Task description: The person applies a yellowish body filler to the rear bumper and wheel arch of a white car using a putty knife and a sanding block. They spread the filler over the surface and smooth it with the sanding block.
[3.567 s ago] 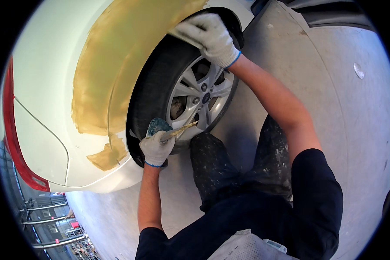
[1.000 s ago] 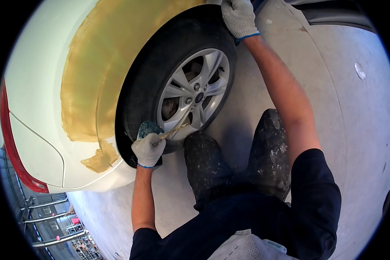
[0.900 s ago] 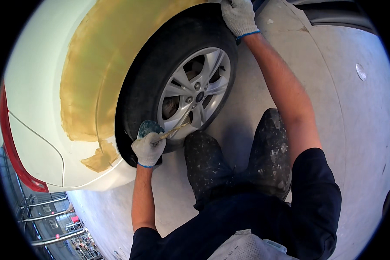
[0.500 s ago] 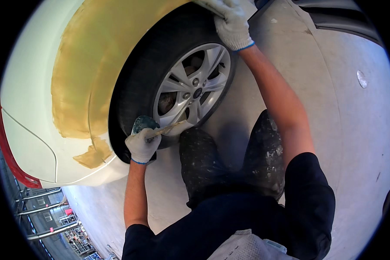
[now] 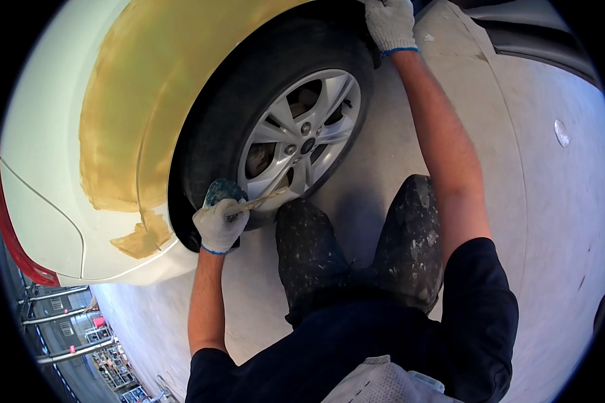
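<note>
My left hand (image 5: 220, 225), in a white knit glove, is closed around a thin, flat, putty-smeared board (image 5: 265, 199) seen nearly edge-on. A dark green, stained piece (image 5: 223, 191) shows just beyond that hand; whether it joins the board I cannot tell. Both are in front of the car's tyre (image 5: 212, 141). My right hand (image 5: 391, 25), gloved too, is at the top edge beside the wheel arch, fingers curled and partly cut off; what they hold is hidden. Yellowish-tan filler (image 5: 124, 127) covers much of the white rear panel (image 5: 40, 195) around the arch.
The silver alloy wheel (image 5: 299, 138) stands right before my knees (image 5: 309, 235). A red tail light (image 5: 23, 248) is at the far left. Dark car trim (image 5: 541, 40) lies upper right on the grey floor (image 5: 504, 181). Shelving with small items (image 5: 114, 366) stands lower left.
My right hand has moved right along the top edge, away from over the tyre, and slightly up. My left hand and the board have hardly moved.
</note>
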A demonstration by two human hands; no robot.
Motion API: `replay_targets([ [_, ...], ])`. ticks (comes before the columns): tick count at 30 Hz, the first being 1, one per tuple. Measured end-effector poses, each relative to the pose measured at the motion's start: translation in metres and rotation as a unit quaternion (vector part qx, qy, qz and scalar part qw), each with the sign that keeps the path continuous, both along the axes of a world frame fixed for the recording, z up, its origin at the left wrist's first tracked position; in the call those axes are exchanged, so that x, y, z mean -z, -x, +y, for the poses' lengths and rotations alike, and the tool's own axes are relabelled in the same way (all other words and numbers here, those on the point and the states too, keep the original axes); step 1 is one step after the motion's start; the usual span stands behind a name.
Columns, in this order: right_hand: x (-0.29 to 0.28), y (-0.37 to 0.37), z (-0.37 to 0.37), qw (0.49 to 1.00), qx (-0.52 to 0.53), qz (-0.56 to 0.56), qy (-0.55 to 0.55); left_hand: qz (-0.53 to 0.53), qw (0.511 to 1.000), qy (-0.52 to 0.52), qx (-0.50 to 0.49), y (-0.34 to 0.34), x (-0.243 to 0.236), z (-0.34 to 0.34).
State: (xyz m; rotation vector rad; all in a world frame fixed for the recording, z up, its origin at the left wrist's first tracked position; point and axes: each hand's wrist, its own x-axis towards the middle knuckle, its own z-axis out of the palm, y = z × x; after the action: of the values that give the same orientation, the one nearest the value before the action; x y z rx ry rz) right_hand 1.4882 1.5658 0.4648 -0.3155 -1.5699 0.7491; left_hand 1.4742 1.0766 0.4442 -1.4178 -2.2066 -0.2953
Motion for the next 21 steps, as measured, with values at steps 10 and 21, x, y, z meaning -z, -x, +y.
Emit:
replay_targets([
  [10,0.024,-0.018,-0.013,0.993,-0.043,0.016,-0.105,-0.018,1.000,0.001,-0.024,-0.003,0.001,-0.001],
  [21,0.015,-0.021,-0.022,0.982,-0.157,-0.085,-0.054,-0.019,0.998,0.023,-0.050,-0.007,-0.002,-0.006],
])
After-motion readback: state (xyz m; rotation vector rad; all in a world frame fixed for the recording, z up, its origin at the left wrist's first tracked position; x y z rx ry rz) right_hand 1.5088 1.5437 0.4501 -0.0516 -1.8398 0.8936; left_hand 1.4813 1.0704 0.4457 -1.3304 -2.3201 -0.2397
